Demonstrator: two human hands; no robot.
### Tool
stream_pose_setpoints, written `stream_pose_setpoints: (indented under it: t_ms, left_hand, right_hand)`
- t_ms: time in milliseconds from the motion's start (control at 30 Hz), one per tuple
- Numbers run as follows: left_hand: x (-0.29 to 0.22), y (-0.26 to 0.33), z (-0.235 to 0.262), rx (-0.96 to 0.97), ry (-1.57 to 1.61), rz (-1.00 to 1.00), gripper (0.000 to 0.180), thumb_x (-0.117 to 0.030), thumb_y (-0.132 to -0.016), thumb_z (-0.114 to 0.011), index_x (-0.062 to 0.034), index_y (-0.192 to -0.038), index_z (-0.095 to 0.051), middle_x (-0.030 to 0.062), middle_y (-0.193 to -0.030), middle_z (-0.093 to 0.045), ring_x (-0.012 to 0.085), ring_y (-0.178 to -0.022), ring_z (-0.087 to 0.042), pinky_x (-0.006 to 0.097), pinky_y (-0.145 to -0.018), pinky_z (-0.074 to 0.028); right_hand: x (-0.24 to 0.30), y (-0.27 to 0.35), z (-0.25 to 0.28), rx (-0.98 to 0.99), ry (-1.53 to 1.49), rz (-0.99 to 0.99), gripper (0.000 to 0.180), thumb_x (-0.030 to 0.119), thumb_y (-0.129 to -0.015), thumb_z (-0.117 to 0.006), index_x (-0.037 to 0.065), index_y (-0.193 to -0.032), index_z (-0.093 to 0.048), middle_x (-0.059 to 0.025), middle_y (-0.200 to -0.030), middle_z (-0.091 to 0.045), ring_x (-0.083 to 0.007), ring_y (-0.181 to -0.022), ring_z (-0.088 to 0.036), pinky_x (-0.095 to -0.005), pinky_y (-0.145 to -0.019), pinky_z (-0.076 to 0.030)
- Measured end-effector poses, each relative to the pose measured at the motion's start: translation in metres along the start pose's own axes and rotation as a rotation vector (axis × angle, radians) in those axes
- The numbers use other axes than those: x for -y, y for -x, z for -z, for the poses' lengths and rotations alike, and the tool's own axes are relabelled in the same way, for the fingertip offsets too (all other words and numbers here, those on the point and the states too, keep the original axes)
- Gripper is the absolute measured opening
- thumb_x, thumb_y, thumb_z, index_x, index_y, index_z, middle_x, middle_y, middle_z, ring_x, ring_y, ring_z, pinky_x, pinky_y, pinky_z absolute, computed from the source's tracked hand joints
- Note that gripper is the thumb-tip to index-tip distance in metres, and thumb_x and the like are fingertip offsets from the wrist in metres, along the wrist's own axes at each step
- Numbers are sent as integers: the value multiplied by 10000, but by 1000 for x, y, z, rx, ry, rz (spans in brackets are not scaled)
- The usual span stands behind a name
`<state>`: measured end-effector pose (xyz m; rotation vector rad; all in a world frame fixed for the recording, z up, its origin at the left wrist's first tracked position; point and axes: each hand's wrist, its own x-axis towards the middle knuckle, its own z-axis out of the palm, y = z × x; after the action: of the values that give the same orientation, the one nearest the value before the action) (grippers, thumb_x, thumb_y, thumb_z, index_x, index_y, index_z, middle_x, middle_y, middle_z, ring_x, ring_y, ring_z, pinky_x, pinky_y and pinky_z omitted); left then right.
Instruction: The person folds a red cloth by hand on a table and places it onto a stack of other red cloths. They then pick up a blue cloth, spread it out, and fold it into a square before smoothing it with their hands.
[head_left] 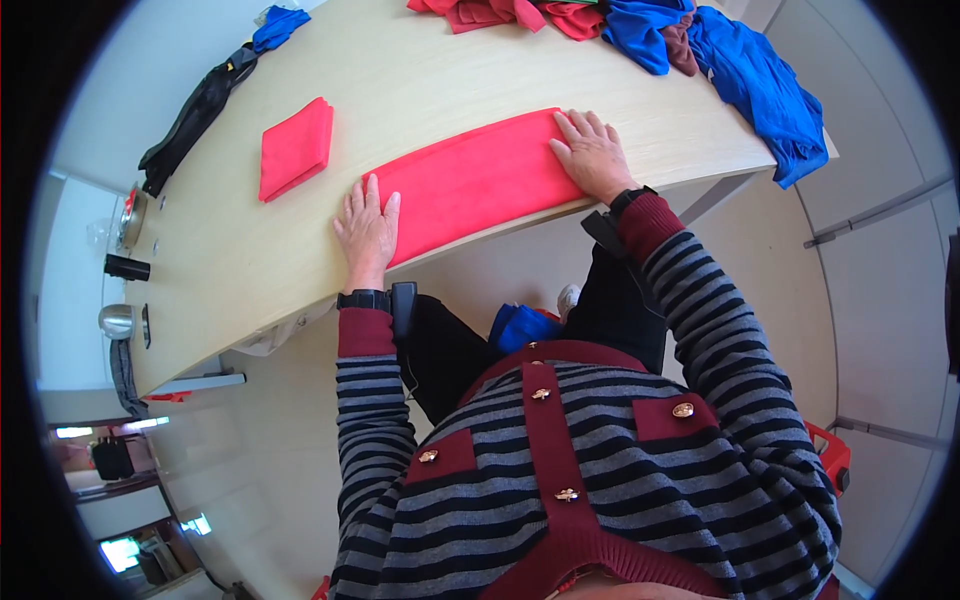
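Observation:
A red cloth [478,182], folded into a long flat strip, lies along the near edge of the table. My left hand [368,228] rests flat at the strip's left end, fingers stretched out. At the right end my right hand [594,152] lies with spread fingers on the cloth's far corner. Neither hand grips anything. To the left, apart from both hands, a second red cloth [297,150] sits folded into a small thick rectangle.
The pale wooden table [420,95] carries a heap of red cloths [478,14] at the far side and crumpled blue cloths [755,85] at the far right, overhanging the edge. Along the left edge are a black garment [200,115], a black cylinder [127,268] and a round metal object [117,321].

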<state>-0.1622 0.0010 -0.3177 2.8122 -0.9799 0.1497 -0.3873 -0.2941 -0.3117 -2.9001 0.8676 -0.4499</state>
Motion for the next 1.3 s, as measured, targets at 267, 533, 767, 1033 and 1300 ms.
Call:
stream_pose_setpoints:
  t_ms: [267, 533, 767, 1033, 1300]
  left_hand:
    - [-1, 16, 20, -259, -207, 47, 542, -371, -999, -566, -104, -1465, -490, 152, -1513, -474, 328, -1419, -404, 572, -1144, -286]
    - [-4, -32, 23, -173, 53, -338, 407, -254, -904, -699, -69, -1260, -631, 132, -1244, -653, 317, -1205, -567, 457, -1049, -391]
    - [2, -63, 28, 57, 233, -251, 219, -247, -853, -744, -69, -963, -675, 136, -1004, -707, 311, -1022, -636, 437, -903, -491]
    - [0, -63, 11, -55, 191, -183, 194, -207, -869, -731, -100, -1019, -670, 107, -959, -697, 306, -991, -628, 473, -927, -444]
    - [-46, -12, 23, -303, 68, -482, 335, -219, -950, -654, -73, -1249, -615, 134, -1264, -637, 315, -1230, -556, 508, -1084, -364]
  right_hand:
    - [1, 17, 22, -97, 133, -3, 547, 424, -1033, -469, 109, -1481, -467, -167, -1536, -435, -375, -1451, -355, -528, -1180, -283]
    - [62, 5, 3, -56, -11, 189, 591, 453, -1032, -469, 83, -1493, -450, -164, -1564, -403, -369, -1473, -324, -529, -1201, -253]
    - [57, 7, -6, 15, 30, 77, 633, 505, -1041, -416, 90, -1519, -425, -153, -1591, -375, -359, -1495, -291, -516, -1219, -228]
    - [59, 6, -6, 29, 65, 35, 651, 542, -1053, -357, 129, -1556, -386, -122, -1616, -348, -337, -1520, -247, -504, -1243, -186]
    - [57, 6, -9, 68, 91, 1, 653, 561, -1059, -314, 158, -1570, -370, -99, -1639, -314, -321, -1537, -213, -487, -1259, -141]
